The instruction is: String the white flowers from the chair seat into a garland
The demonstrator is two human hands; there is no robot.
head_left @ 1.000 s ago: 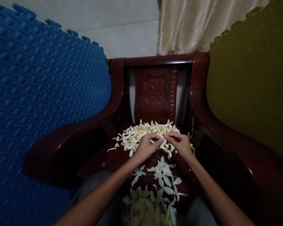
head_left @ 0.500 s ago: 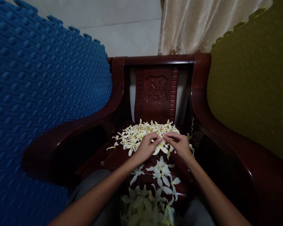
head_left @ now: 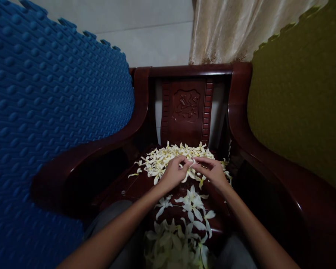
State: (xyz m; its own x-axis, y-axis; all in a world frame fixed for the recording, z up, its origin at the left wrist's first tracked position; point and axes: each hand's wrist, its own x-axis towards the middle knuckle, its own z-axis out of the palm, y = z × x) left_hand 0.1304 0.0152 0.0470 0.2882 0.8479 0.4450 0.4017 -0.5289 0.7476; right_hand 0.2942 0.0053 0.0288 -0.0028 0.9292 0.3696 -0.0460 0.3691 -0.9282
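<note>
Left hand (head_left: 174,172): seems to pinch a white, slender-petalled flower (head_left: 189,174)
Right hand (head_left: 213,173): narrow beside it, hold unclear
Flower: next move likely needs light fingertips

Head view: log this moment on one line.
left hand: fingers pinching white flower | right hand: fingers at same flower | flower pile: on chair seat, beyond hands | nearer flowers: between forearms

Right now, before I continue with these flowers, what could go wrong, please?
The left hand and right hand meet at one pale flower; too firm a grip might tear its thin petals.
If it slips, it could drop among the similar flowers of the pile and be hard to find again.
The loose flowers lie between the forearms, near the seat's front, so a careless sleeve-high sweep might scatter them.
</note>
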